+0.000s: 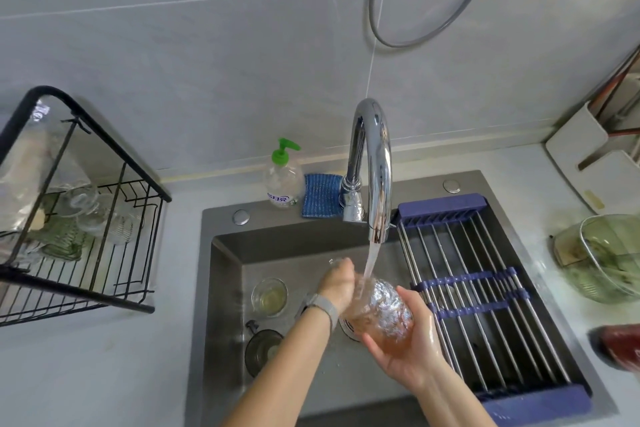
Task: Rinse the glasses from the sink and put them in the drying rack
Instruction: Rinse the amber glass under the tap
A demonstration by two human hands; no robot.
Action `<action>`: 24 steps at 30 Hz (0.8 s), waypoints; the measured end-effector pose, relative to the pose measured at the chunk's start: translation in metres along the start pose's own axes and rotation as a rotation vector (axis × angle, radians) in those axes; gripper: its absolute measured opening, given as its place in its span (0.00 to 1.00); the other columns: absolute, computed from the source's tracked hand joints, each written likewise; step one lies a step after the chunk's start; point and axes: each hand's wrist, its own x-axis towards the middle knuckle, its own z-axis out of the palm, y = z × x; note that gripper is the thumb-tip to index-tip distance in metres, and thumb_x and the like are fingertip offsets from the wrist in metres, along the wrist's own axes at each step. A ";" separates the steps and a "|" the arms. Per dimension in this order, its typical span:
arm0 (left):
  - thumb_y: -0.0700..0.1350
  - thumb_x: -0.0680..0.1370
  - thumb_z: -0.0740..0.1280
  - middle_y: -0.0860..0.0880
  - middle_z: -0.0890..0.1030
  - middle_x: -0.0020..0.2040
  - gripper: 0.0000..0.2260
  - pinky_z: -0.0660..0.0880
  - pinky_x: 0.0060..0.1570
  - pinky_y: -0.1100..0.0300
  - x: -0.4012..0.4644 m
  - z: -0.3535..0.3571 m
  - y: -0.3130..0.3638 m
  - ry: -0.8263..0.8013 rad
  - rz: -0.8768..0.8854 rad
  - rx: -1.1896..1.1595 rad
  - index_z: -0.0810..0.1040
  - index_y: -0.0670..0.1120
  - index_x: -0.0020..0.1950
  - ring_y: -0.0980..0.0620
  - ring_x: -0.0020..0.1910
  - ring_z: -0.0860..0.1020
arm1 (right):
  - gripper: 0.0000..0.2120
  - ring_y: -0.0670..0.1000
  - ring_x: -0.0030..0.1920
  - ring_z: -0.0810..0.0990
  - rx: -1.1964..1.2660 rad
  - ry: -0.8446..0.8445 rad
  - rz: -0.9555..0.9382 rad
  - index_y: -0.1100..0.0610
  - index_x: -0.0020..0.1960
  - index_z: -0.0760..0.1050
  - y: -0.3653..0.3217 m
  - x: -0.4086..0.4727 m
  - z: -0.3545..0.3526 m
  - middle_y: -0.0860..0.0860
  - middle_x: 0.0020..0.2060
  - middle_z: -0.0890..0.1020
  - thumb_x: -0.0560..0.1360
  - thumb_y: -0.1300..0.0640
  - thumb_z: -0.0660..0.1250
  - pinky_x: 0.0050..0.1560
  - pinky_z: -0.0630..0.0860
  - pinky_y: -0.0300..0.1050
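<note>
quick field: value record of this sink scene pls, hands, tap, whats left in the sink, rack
left hand: at the mouth of the glass, under the stream
right hand: cups the glass from below, fingers curled round it
glass: clear, ribbed, tilted under the water
tap: running
sink: small clear glass and dark glass on the bottom
drying rack: black wire, left counter, several glasses inside
roll-up rack: over the sink's right side, nothing on it
soap bottle: behind the sink, green pump
</note>
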 end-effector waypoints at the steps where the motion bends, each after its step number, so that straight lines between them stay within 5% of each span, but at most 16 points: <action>1: 0.54 0.83 0.51 0.46 0.83 0.40 0.22 0.72 0.44 0.59 -0.006 0.002 -0.007 0.022 0.104 0.022 0.80 0.43 0.47 0.47 0.43 0.80 | 0.30 0.57 0.39 0.85 -0.006 -0.010 -0.009 0.59 0.63 0.78 0.000 -0.001 0.002 0.57 0.46 0.83 0.64 0.46 0.72 0.32 0.82 0.45; 4: 0.57 0.81 0.50 0.53 0.78 0.58 0.20 0.72 0.58 0.58 -0.031 0.008 -0.026 0.123 0.466 0.192 0.76 0.52 0.61 0.54 0.57 0.76 | 0.28 0.56 0.40 0.85 -0.025 -0.035 -0.037 0.61 0.64 0.76 -0.002 0.002 0.006 0.57 0.44 0.84 0.69 0.45 0.69 0.33 0.82 0.47; 6: 0.59 0.78 0.51 0.52 0.80 0.53 0.20 0.73 0.54 0.58 -0.027 0.004 -0.027 0.084 0.352 -0.003 0.78 0.51 0.56 0.53 0.53 0.78 | 0.26 0.58 0.43 0.85 -0.151 -0.022 -0.071 0.61 0.64 0.75 -0.003 0.001 0.008 0.59 0.47 0.85 0.72 0.45 0.67 0.37 0.81 0.48; 9: 0.56 0.82 0.56 0.46 0.83 0.38 0.18 0.77 0.44 0.54 -0.014 -0.011 -0.023 -0.085 -0.087 -0.464 0.80 0.46 0.45 0.45 0.40 0.81 | 0.22 0.58 0.42 0.85 -0.314 0.035 -0.128 0.60 0.59 0.78 -0.002 0.000 0.012 0.58 0.44 0.85 0.73 0.46 0.66 0.38 0.80 0.48; 11: 0.53 0.84 0.55 0.47 0.82 0.31 0.20 0.78 0.39 0.54 -0.018 -0.013 -0.020 -0.089 -0.121 -0.452 0.80 0.46 0.43 0.47 0.35 0.80 | 0.20 0.58 0.41 0.84 -0.342 0.034 -0.120 0.60 0.55 0.79 0.000 -0.002 0.015 0.58 0.42 0.85 0.72 0.46 0.66 0.37 0.80 0.47; 13: 0.55 0.84 0.52 0.52 0.81 0.28 0.23 0.79 0.38 0.57 -0.031 -0.006 -0.021 0.067 0.040 -0.329 0.83 0.51 0.40 0.50 0.33 0.80 | 0.20 0.56 0.35 0.82 -0.295 0.017 -0.094 0.60 0.52 0.79 0.001 -0.004 0.016 0.57 0.38 0.83 0.69 0.46 0.67 0.32 0.78 0.44; 15: 0.61 0.82 0.54 0.55 0.84 0.36 0.21 0.80 0.41 0.58 -0.046 -0.002 -0.028 0.218 0.314 -0.246 0.83 0.59 0.41 0.56 0.37 0.81 | 0.21 0.54 0.31 0.79 -0.229 -0.039 -0.085 0.62 0.52 0.78 -0.001 -0.005 0.015 0.56 0.36 0.80 0.69 0.45 0.66 0.27 0.75 0.42; 17: 0.70 0.74 0.60 0.58 0.83 0.48 0.18 0.75 0.41 0.70 -0.058 0.000 -0.032 0.131 0.503 -0.202 0.80 0.60 0.50 0.65 0.45 0.80 | 0.21 0.54 0.32 0.79 -0.196 -0.073 -0.091 0.63 0.52 0.78 -0.004 -0.006 0.012 0.57 0.37 0.80 0.71 0.45 0.66 0.26 0.75 0.42; 19: 0.76 0.61 0.67 0.59 0.80 0.55 0.32 0.74 0.46 0.71 -0.059 0.000 -0.035 -0.029 0.526 -0.203 0.77 0.58 0.57 0.68 0.52 0.78 | 0.20 0.54 0.34 0.80 -0.167 -0.060 -0.101 0.62 0.53 0.79 -0.008 -0.008 0.010 0.57 0.38 0.80 0.71 0.46 0.66 0.27 0.77 0.43; 24: 0.60 0.50 0.84 0.48 0.86 0.47 0.27 0.81 0.44 0.55 -0.037 0.000 -0.029 -0.166 0.314 -0.915 0.86 0.49 0.44 0.50 0.45 0.84 | 0.19 0.54 0.33 0.80 -0.115 -0.047 -0.119 0.61 0.49 0.79 -0.009 -0.010 0.018 0.56 0.37 0.81 0.72 0.45 0.65 0.26 0.77 0.43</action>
